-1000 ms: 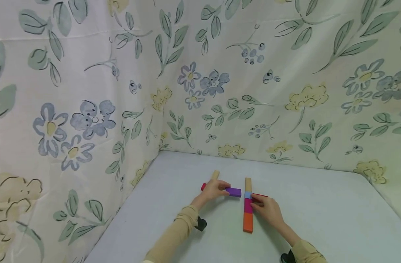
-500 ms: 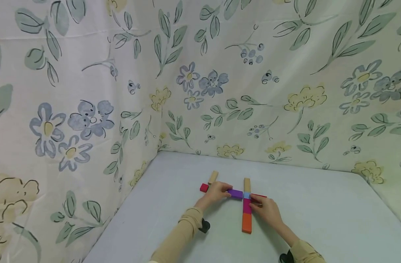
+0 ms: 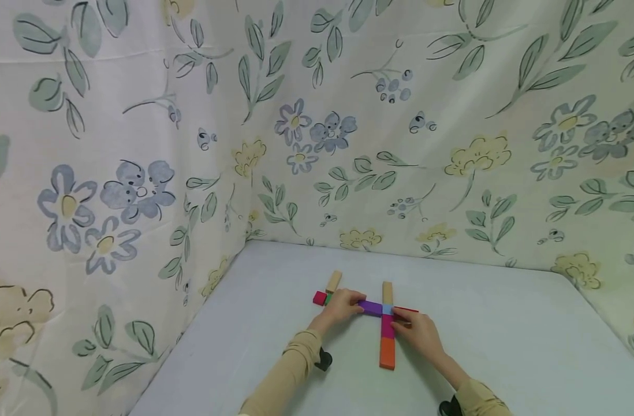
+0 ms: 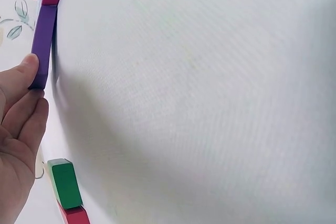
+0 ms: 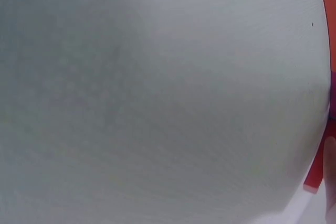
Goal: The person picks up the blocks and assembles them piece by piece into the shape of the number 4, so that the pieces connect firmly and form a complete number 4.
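Note:
My left hand (image 3: 343, 305) pinches the left end of a purple block (image 3: 370, 308) between thumb and fingers. The purple block's right end meets a row near a light blue block (image 3: 387, 309). Below that in the row are a magenta block (image 3: 387, 326) and an orange block (image 3: 387, 353); a plain wood block (image 3: 387, 292) tops it. My right hand (image 3: 420, 333) is at the row's right side, fingertips by the light blue and magenta blocks. A finger lies against a red block (image 5: 316, 169); whether the hand grips it is hidden.
Left of my left hand lie another plain wood block (image 3: 334, 281), a dark red block (image 3: 319, 297) and a green block (image 4: 66, 183). The white table (image 3: 483, 323) meets a floral cloth (image 3: 296, 190) at the back and left.
My left hand has carried the purple block to the right, from a gap beside the row until it meets the row. My right hand has stayed at the row's right side.

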The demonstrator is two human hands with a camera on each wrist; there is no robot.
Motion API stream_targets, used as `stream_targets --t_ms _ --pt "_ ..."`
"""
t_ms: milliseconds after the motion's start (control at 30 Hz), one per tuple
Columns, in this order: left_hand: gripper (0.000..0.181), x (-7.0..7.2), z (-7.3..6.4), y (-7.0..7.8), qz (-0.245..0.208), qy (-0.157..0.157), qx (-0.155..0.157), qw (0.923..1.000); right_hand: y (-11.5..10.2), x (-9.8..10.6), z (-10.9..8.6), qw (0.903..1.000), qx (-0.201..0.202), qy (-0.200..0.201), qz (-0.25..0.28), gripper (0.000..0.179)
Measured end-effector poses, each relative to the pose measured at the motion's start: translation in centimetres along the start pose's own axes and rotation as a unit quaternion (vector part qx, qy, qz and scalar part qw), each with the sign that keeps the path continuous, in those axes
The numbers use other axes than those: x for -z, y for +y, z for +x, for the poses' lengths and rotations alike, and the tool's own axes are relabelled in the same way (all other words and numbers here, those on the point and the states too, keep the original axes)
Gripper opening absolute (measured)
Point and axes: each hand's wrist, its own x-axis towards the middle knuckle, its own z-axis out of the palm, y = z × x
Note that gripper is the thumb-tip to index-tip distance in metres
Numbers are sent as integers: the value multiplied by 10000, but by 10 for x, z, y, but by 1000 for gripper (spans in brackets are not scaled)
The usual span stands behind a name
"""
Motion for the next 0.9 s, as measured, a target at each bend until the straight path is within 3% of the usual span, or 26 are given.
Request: stream_targets --t_ms 900 --pt "34 -5 1 2 -12 -146 290 9995 3 0 2 10000 29 -61 -53 38"
